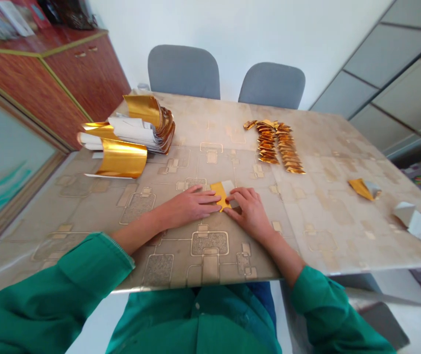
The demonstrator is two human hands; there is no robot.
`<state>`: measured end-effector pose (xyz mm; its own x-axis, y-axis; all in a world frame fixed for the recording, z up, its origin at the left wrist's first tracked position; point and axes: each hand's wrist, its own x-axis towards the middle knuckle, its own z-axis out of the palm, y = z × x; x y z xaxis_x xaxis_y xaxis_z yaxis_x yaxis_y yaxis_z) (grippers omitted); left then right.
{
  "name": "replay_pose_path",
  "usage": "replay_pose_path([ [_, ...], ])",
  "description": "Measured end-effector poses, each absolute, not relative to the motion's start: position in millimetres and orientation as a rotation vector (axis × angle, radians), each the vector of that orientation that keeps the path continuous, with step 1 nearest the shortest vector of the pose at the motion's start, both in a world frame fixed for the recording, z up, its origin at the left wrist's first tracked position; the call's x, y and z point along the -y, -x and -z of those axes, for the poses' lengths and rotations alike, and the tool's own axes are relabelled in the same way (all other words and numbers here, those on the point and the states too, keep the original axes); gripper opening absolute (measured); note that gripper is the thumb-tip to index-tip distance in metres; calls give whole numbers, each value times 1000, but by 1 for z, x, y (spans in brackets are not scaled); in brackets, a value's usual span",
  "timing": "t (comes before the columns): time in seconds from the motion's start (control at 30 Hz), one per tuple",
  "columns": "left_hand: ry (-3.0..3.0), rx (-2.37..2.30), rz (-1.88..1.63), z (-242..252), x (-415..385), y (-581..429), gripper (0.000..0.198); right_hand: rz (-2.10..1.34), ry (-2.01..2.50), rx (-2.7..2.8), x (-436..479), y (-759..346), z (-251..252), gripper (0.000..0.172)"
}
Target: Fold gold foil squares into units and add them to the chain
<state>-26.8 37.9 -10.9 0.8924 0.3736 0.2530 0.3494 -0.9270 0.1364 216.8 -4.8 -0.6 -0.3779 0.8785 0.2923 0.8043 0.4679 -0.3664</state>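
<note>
A small piece of gold foil paper (217,189), partly folded with its pale back showing on the right, lies flat on the table in front of me. My left hand (195,205) rests with outstretched fingers, their tips on the paper's left side. On the right side, my right hand (249,209) has bent fingers and thumb pinching the paper's edge. The fingers cover parts of the folds.
Curled gold and white sheets (122,157) are stacked at the back left. Rows of folded gold pieces (267,142) stand at the back right. A crumpled gold piece (363,188) and white scraps (416,221) lie right. Two grey chairs (184,71) stand behind the table.
</note>
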Motion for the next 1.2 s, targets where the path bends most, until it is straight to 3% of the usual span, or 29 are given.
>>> replay_pose_path([
  [0.17,-2875,-496,-362,4,-40,37,37,-288,1395,2254,3,-222,2,17],
  [0.53,-2934,-531,-527,-3,-58,11,20,-241,1413,2278,2,-218,-5,12],
  [0.7,-3030,-533,-547,-5,-60,6,28,-258,1340,2308,1,-222,-4,9],
  [0.93,-3010,-447,-529,-7,-60,10,21,-307,1316,2275,0,-226,-2,12],
  [1.2,-3065,-506,-490,-7,-58,9,26,-291,1326,2350,4,-224,-6,13],
])
